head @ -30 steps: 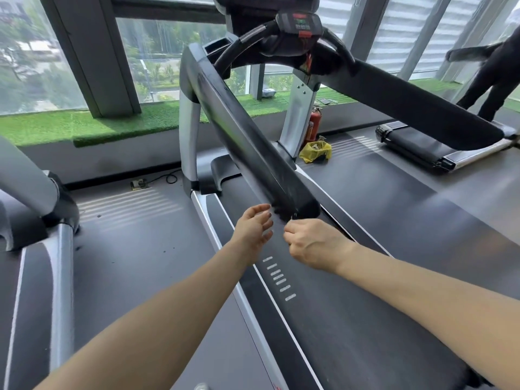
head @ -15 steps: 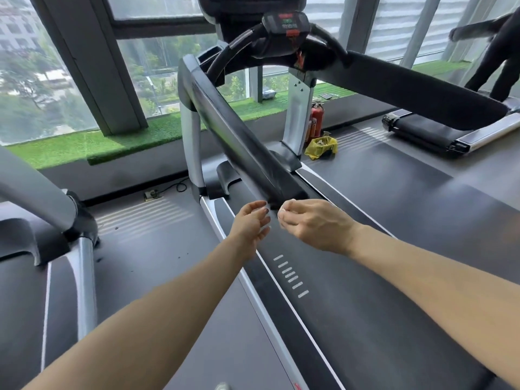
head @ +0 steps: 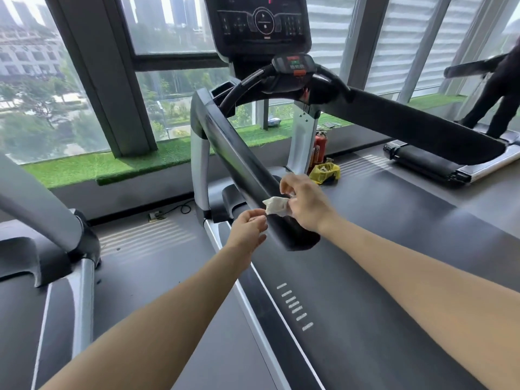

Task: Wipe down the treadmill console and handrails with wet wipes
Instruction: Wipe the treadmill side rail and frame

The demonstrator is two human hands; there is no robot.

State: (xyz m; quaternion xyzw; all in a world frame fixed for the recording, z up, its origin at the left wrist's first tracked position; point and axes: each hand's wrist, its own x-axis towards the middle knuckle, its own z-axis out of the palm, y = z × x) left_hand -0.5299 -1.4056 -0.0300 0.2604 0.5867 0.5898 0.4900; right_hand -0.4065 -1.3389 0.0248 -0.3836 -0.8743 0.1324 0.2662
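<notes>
A black treadmill stands before me with its console (head: 263, 22) at the top and a smaller control panel (head: 294, 64) below it. Its left handrail (head: 239, 161) slopes down toward me; the right handrail (head: 422, 128) runs off to the right. My right hand (head: 305, 205) grips a crumpled white wet wipe (head: 275, 205) over the lower end of the left handrail. My left hand (head: 250, 225) sits just left of the rail's end, its curled fingertips pinching at the wipe's near edge.
A red fire extinguisher (head: 319, 149) and a yellow bag (head: 326, 173) sit on the floor beyond the belt. Another treadmill's rail (head: 36, 204) is at left. A person in black (head: 498, 99) stands on a treadmill at far right. Windows and green turf line the back.
The view has tilted up, bringing the console into sight. The white wipe now shows in my right hand, which has risen onto the rail's lower end; my left hand stays beside it.
</notes>
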